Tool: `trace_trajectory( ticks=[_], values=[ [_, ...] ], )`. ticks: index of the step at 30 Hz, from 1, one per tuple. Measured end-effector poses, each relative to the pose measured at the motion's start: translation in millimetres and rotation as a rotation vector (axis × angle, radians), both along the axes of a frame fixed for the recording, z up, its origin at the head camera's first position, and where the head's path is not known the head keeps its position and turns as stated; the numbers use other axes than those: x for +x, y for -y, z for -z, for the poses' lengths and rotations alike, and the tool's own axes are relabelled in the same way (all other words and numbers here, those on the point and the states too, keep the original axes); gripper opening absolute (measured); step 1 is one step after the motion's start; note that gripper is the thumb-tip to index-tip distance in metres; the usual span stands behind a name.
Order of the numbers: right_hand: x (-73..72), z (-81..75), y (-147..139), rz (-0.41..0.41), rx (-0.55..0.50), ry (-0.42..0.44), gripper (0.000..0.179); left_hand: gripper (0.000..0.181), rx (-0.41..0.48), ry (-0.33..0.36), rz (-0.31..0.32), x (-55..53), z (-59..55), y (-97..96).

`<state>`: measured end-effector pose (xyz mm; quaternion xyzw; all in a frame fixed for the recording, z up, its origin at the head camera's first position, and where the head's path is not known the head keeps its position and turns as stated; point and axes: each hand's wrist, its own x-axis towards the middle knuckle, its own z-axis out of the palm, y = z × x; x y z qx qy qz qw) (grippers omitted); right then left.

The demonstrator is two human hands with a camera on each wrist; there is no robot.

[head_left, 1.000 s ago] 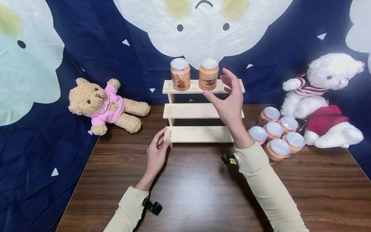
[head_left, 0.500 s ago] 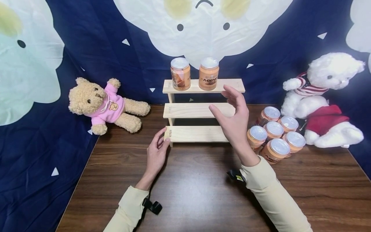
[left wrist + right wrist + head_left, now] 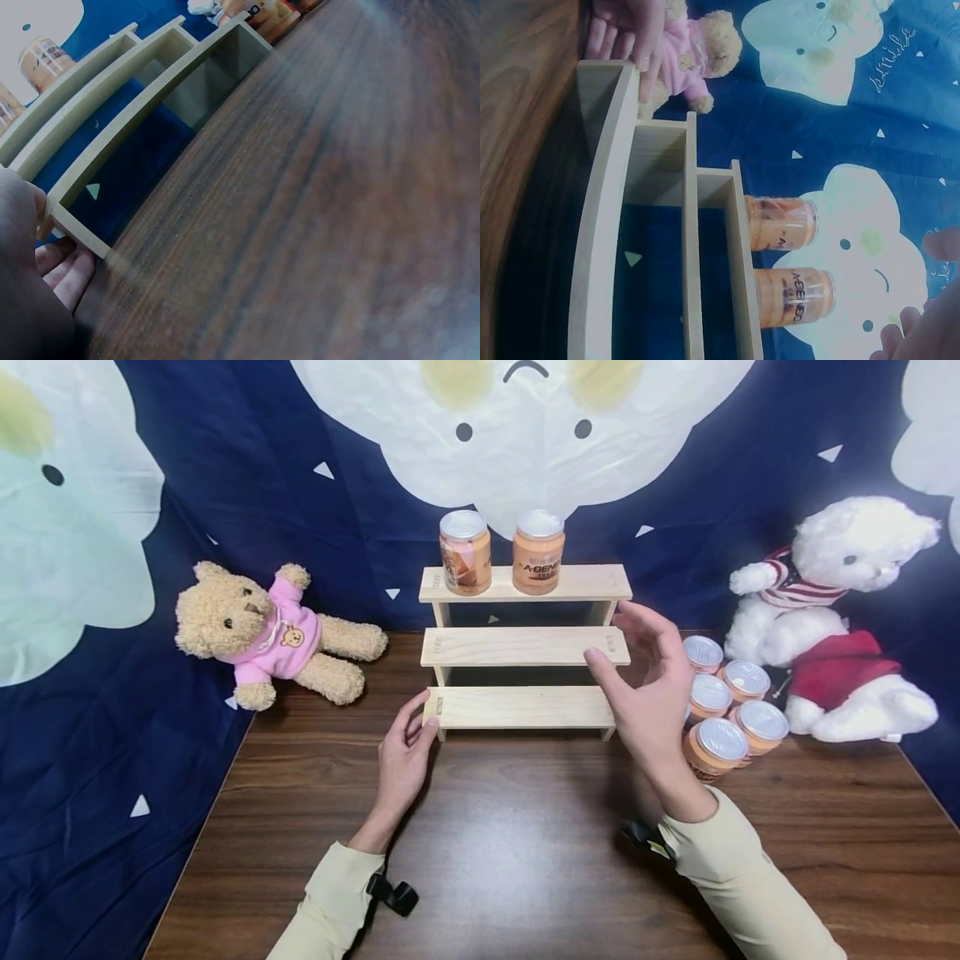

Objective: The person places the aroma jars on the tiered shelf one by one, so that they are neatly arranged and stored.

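A three-tier wooden display shelf [image 3: 525,646] stands on the table. On its top tier sit two orange jars with silver lids, a left jar [image 3: 465,553] and a right jar [image 3: 538,552]. My left hand [image 3: 403,758] grips the left end of the bottom tier; in the left wrist view its thumb lies at the board and its fingers [image 3: 69,277] reach behind the side piece. My right hand [image 3: 651,706], fingers spread in a loose curve and holding nothing, is over the shelf's right end, partly hiding a group of similar jars [image 3: 722,742].
A tan teddy bear [image 3: 281,635] in a pink top lies left of the shelf. Behind the jar group, a white plush bear [image 3: 832,610] with red shorts sits at the right. A dark blue printed cloth [image 3: 247,452] hangs behind the wooden table [image 3: 495,877].
My right hand has moved away from the right jar on the top tier, down and to the right toward the jar group. My left hand stays at the shelf's end.
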<state>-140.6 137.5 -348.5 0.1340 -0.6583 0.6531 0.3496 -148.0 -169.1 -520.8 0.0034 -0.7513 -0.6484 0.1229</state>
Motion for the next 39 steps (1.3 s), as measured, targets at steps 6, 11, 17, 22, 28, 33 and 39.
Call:
trace_trajectory(
  ticks=[6,11,17,22,28,33,39],
  values=[
    [10.5,7.2,-22.7,0.061,0.026,0.024,0.051,0.045,0.043,-0.026,0.006,-1.1,5.3,2.0],
    [14.1,18.1,-43.1,0.086,0.010,0.011,0.051,0.046,0.014,-0.030,-0.009,-0.8,1.8,-2.0],
    [19.9,29.9,-67.5,0.126,0.042,-0.003,0.051,0.046,0.008,-0.080,0.003,-1.5,3.4,-1.3],
    [28.0,33.8,-86.6,0.202,0.079,0.031,0.054,0.047,0.017,-0.029,0.001,-8.4,18.1,4.6],
    [42.4,40.3,-105.4,0.256,0.126,0.070,0.055,0.048,0.007,-0.028,0.012,-11.0,24.5,7.8],
    [54.1,41.6,-116.9,0.289,0.144,0.074,0.054,0.048,0.013,-0.012,0.007,-10.7,24.2,7.3],
    [65.6,42.8,-130.0,0.348,0.154,0.128,0.051,0.046,0.016,-0.078,0.007,-3.6,10.3,2.3]
  ],
)
